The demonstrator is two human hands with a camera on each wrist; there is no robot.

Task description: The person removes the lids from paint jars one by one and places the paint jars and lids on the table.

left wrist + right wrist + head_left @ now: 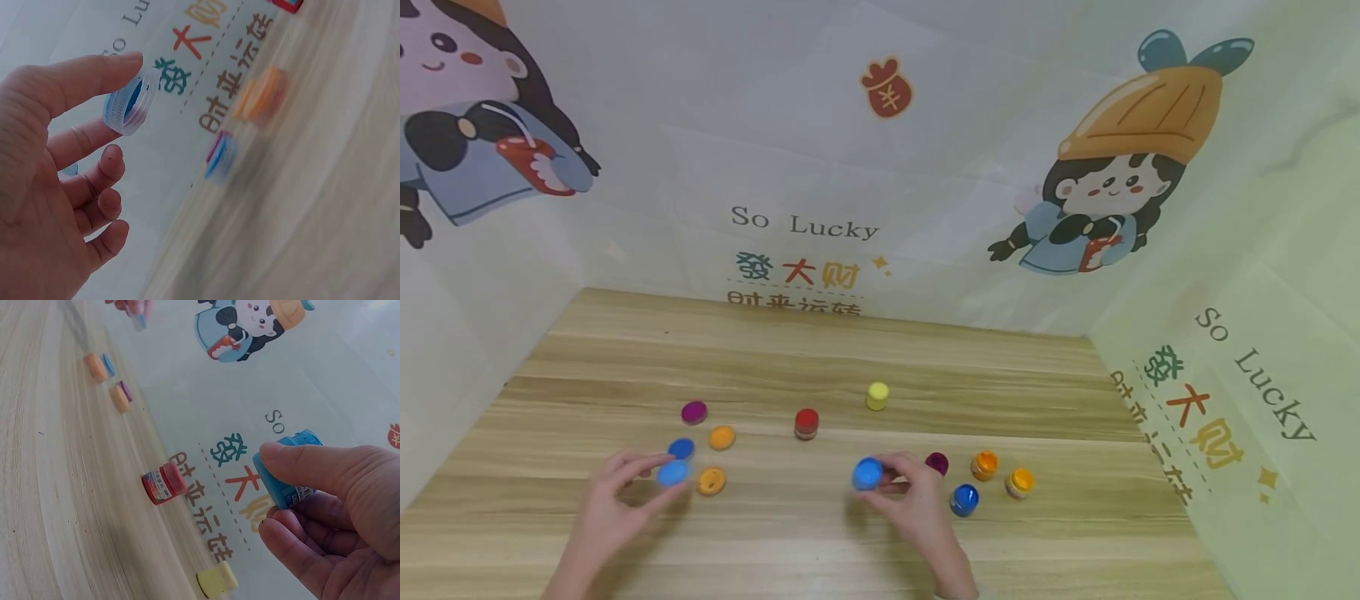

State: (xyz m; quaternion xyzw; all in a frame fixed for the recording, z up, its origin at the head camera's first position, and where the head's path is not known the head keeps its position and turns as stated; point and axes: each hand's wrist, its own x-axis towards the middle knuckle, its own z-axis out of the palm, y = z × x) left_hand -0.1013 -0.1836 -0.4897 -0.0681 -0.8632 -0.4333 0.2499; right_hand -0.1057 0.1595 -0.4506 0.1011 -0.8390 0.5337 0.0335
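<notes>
Between thumb and index finger, my left hand (617,500) pinches a light blue lid (673,473); in the left wrist view the lid (131,103) shows a clear rim, held above the table. My right hand (916,508) grips a light blue paint jar (868,473), raised off the table; the right wrist view shows thumb and fingers round the jar (290,472). A dark blue lid (681,449) lies just behind the left hand's lid, with an orange lid (711,481) to its right. Beside the right hand stands an open dark blue jar (965,499).
A purple lid (694,412) and another orange lid (722,437) lie at the left. A red jar (807,423) and a yellow jar (877,396) stand mid-table. Right of the right hand are open purple (937,463), orange (985,465) and yellow-orange (1020,482) jars. Printed sheets surround the table.
</notes>
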